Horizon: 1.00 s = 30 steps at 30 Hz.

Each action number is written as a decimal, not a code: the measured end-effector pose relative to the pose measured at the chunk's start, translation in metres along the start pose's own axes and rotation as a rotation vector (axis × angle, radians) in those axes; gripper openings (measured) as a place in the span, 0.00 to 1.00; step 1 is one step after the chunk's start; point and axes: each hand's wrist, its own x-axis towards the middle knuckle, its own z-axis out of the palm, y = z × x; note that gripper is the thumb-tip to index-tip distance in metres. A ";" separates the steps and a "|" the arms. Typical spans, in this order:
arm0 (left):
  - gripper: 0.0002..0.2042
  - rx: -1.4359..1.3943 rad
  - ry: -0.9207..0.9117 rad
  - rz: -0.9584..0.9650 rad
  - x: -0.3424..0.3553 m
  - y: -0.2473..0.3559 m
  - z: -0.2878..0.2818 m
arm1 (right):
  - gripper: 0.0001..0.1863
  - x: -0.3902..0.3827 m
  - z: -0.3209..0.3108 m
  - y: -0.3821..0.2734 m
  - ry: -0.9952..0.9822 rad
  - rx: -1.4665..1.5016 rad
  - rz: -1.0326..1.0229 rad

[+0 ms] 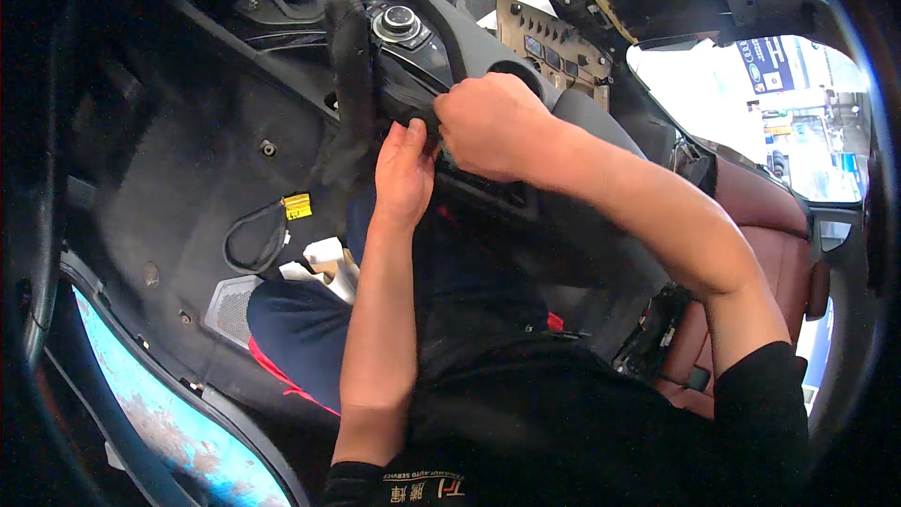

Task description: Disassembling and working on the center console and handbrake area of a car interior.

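Both my hands work at the near edge of the glossy black plastic centre console (413, 84): left hand (404, 174) pinches its black trim strip (418, 117), right hand (488, 127) fingers curled closed over it, below the round silver control knob (398, 21); freeing it, I judge, needs a steady pull.

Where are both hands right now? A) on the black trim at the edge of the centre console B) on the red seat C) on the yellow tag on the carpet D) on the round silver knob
A: the left hand and right hand meet on the black trim, below the round silver knob.
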 end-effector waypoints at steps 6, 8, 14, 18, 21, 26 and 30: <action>0.10 0.006 0.065 -0.018 -0.003 0.005 0.000 | 0.14 0.003 0.011 0.006 0.038 0.019 0.036; 0.09 -0.008 0.046 -0.026 -0.005 0.013 0.009 | 0.17 0.000 0.000 0.017 -0.008 0.074 0.070; 0.11 0.018 -0.031 0.048 -0.006 0.006 0.002 | 0.18 0.013 -0.009 0.027 -0.086 0.168 -0.007; 0.20 0.126 0.053 0.076 -0.008 -0.001 0.008 | 0.15 0.011 -0.004 0.023 -0.091 0.120 -0.058; 0.16 0.192 0.090 0.109 -0.008 -0.009 0.003 | 0.14 0.010 -0.001 0.024 -0.100 0.174 -0.043; 0.13 0.212 0.169 0.176 -0.012 -0.010 0.024 | 0.15 0.015 0.005 0.042 -0.058 0.253 -0.137; 0.16 0.201 0.186 0.211 -0.011 -0.007 0.038 | 0.15 0.017 0.001 0.053 -0.063 0.363 -0.191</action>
